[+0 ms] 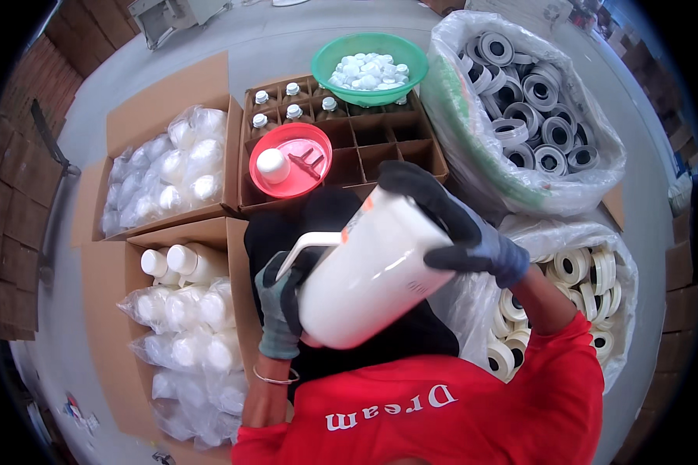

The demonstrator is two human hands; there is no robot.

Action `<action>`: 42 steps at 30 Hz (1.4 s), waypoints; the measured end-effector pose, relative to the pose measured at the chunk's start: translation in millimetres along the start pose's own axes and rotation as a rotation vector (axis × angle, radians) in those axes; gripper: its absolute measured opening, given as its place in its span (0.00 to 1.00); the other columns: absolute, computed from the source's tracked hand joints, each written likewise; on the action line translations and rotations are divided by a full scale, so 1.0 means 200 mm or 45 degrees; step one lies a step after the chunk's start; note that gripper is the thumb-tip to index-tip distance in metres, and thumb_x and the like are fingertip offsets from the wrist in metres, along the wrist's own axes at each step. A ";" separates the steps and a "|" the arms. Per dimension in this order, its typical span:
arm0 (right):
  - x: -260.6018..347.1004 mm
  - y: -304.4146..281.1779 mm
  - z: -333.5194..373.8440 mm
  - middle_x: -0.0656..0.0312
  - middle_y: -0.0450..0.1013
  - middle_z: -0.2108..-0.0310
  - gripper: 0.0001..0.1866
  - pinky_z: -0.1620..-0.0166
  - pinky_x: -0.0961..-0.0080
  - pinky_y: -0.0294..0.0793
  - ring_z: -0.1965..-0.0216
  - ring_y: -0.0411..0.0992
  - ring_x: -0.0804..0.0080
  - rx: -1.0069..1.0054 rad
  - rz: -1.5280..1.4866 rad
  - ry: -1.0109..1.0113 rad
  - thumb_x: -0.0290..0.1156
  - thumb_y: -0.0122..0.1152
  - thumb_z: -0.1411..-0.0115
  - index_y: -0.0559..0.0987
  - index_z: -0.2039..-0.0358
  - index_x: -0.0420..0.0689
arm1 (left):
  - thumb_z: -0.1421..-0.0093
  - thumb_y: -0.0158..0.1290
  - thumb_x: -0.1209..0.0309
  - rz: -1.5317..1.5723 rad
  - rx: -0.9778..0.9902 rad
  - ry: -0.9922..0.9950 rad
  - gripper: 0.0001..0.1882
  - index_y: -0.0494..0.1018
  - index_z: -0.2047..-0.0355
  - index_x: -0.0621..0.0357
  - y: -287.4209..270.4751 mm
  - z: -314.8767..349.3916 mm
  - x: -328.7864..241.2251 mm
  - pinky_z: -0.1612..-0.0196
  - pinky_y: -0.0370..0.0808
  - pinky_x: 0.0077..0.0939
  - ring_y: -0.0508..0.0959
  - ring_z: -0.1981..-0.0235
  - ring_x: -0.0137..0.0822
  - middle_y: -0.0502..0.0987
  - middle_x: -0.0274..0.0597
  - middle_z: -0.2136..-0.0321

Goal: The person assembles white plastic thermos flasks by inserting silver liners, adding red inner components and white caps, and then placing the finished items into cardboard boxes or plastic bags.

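Note:
A white jug [376, 271] with a side handle lies tilted above my lap, its base toward the lower left and its upper end toward the upper right. My left hand [280, 301], in a grey-and-black glove, is closed on it near the base, below the handle [312, 242]. Around the upper end wraps my right hand [457, 225], gloved in black and blue-grey, with fingers over the rim and the thumb along the side. The right hand hides most of the jug's mouth. An orange mark shows on the jug near the handle.
A divided carton [349, 167] with capped bottles carries a red basin [323, 172] and a green bowl [324, 70] of white caps. Bagged white items fill cartons [93, 287] at left. At right, plastic-lined sacks hold grey-and-black rings [541, 91] and cream rings [572, 266].

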State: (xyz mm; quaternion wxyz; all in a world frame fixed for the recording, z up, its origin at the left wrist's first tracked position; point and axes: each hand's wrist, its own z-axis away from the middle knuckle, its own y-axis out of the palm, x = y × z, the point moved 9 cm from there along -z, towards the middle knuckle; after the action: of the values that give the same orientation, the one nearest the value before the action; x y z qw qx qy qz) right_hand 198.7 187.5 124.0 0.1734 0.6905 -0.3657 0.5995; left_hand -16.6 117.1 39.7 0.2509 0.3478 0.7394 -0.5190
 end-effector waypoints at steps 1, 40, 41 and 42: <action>-0.08 -0.01 0.00 0.53 0.54 0.35 0.50 0.34 0.62 0.51 0.34 0.53 0.60 -0.083 -0.235 0.165 0.53 0.66 0.51 0.57 0.34 0.42 | 0.47 0.51 0.78 0.573 -0.197 -0.353 0.11 0.78 0.64 0.67 -0.03 0.01 0.04 0.62 0.75 0.24 0.79 0.68 0.32 0.80 0.44 0.68; -0.14 0.45 -0.96 0.44 0.62 0.44 0.42 0.43 0.59 0.64 0.44 0.63 0.47 0.198 0.791 -0.873 0.38 0.77 0.60 0.68 0.43 0.44 | 0.36 0.42 0.56 -4.695 1.804 1.009 0.18 0.63 0.82 0.47 -0.19 0.25 0.90 0.69 0.68 0.23 0.64 0.85 0.23 0.59 0.25 0.90; -0.12 0.51 -0.91 0.45 0.63 0.45 0.41 0.43 0.61 0.65 0.46 0.65 0.50 0.225 0.805 -0.835 0.38 0.76 0.58 0.68 0.43 0.43 | 0.35 0.40 0.53 -4.949 1.585 0.862 0.19 0.65 0.78 0.48 -0.19 0.19 0.85 0.66 0.68 0.25 0.64 0.83 0.22 0.60 0.24 0.89; -0.12 0.57 -0.87 0.46 0.65 0.46 0.40 0.44 0.64 0.66 0.47 0.67 0.52 0.254 0.810 -0.797 0.38 0.75 0.56 0.68 0.43 0.43 | 0.34 0.39 0.49 -5.190 1.372 0.677 0.20 0.67 0.74 0.48 -0.20 0.14 0.79 0.63 0.68 0.26 0.65 0.81 0.21 0.61 0.23 0.88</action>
State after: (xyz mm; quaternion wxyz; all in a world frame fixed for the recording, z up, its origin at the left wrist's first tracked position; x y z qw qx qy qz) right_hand -5.2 236.6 116.8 -0.2056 0.7052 -0.5348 0.4176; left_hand -147.3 121.9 -61.2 0.7090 0.6768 0.1907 0.0540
